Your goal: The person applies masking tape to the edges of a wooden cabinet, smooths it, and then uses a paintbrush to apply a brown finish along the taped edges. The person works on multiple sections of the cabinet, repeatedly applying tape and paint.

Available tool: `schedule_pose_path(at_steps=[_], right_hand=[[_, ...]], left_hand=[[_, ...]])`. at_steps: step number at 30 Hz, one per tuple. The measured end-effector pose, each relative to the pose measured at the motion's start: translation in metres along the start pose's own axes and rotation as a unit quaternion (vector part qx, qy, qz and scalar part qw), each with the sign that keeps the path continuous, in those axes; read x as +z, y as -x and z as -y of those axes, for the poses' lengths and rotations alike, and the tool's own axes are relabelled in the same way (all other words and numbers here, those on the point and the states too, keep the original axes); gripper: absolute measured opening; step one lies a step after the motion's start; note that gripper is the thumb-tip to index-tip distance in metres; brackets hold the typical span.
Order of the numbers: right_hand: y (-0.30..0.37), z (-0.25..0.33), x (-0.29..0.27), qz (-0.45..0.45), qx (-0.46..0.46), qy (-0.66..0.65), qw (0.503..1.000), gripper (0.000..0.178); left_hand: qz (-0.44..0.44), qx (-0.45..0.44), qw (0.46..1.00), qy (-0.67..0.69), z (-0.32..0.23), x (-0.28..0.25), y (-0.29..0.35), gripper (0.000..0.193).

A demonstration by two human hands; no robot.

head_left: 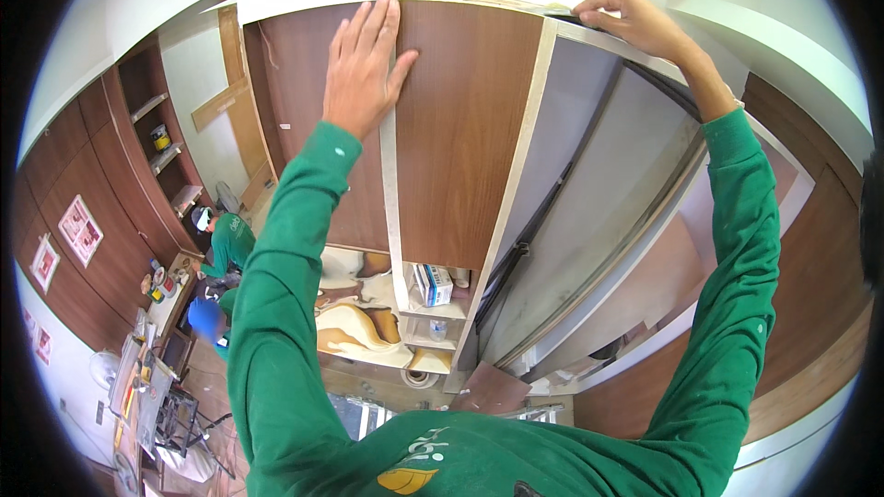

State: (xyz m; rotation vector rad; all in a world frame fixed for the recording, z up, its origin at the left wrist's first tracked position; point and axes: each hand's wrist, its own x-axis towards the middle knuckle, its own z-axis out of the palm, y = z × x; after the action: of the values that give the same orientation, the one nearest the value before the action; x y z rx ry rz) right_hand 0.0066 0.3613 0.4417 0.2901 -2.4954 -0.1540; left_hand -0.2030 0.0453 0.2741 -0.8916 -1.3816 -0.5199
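My left hand point(365, 69) lies flat with fingers stretched upward near the top of a tall brown wood panel point(465, 129), over the pale edge strip point(390, 184) between two panels. At the upper right corner of the cabinet, my right hand point(637, 26) is curled over the top of the pale frame point(521, 156). Its fingertips are bent together beside something dark at the corner; what they hold, if anything, is hidden. Below that hand, a grey sliding panel point(599, 212) stands slanted inside the open frame.
Two co-workers, one in a white cap point(202, 217) and one in a blue cap point(204, 315), are low at the left near a cluttered bench point(171, 299). Low shelves point(431, 311) hold a box point(433, 284). A ladder point(373, 419) shows below me.
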Motion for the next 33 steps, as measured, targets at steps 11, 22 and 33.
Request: schedule_pose_path(at_steps=[11,22,33], right_hand=[[0.001,0.053,-0.002,-0.495,-0.101,0.131,0.853,0.011],[0.238,0.198,0.246,-0.194,0.274,-0.488,0.806,0.019],[0.305,0.222,0.366,0.132,0.409,-0.672,0.604,0.021]], left_hand=[[0.047,-0.032,0.991,0.121,0.037,0.008,-0.065,0.025],[-0.014,-0.399,0.720,0.567,-0.112,-0.087,0.193,0.066],[0.115,-0.695,0.470,0.532,-0.236,-0.102,0.369,0.026]])
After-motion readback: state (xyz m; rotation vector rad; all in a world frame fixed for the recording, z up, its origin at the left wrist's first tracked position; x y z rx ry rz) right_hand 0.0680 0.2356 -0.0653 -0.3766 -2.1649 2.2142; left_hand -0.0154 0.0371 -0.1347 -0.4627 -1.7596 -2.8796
